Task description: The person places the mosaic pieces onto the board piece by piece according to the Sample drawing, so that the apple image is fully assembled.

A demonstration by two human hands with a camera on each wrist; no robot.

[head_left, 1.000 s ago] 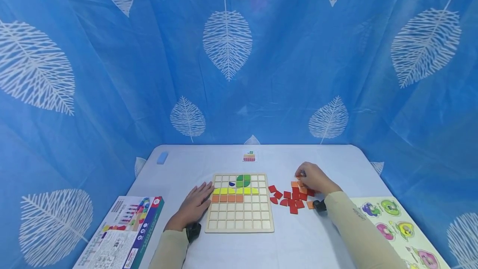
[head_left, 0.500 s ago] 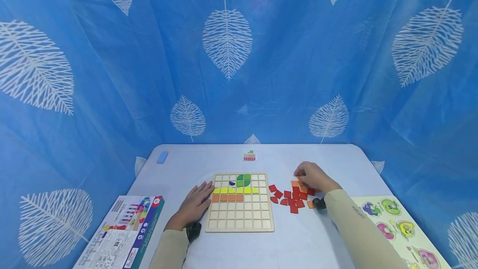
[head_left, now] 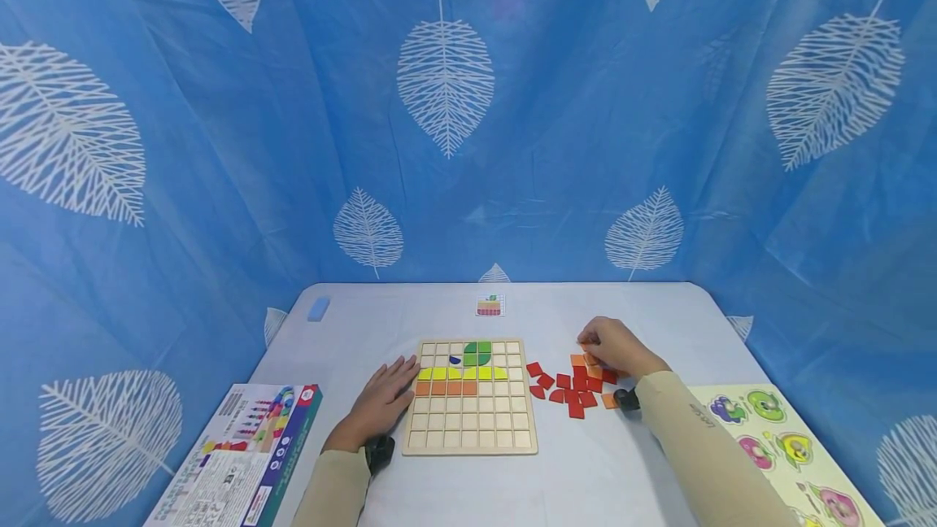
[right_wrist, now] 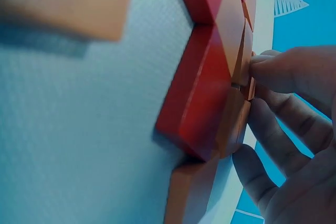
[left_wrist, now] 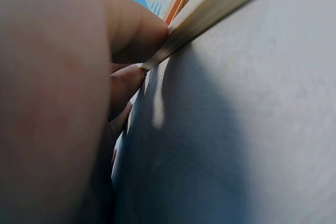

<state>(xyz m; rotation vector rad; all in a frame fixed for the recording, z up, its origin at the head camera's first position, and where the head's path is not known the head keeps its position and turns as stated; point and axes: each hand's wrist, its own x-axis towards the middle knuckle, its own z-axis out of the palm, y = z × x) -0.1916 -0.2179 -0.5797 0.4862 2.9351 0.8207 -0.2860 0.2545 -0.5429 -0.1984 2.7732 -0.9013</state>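
Observation:
My left hand (head_left: 381, 402) lies along the left side of the wooden grid board (head_left: 470, 437), fingers extended. In the left wrist view its fingertips touch the board's edge (left_wrist: 210, 14). Green, dark blue, yellow and orange pieces sit in the board's upper rows; a row of orange squares (head_left: 446, 388) fills part of one row. To the board's right, my right hand (head_left: 621, 348) pinches an orange tile (head_left: 584, 343) at the far side of a loose pile of red tiles (head_left: 576, 398) and orange tiles. The fingers partly hide that tile; the right wrist view shows thumb and fingertips among the orange pieces.
A small picture card (head_left: 490, 305) lies behind the board, and a blue block (head_left: 318, 309) near the back left corner. A printed box (head_left: 241, 454) lies at the left edge, a sheet with cartoon pictures (head_left: 776, 437) at the right. Blue curtains (head_left: 468, 145) surround the table.
My right hand stays at the far end of the pile with only slight finger movement. The left hand and the board have not visibly moved.

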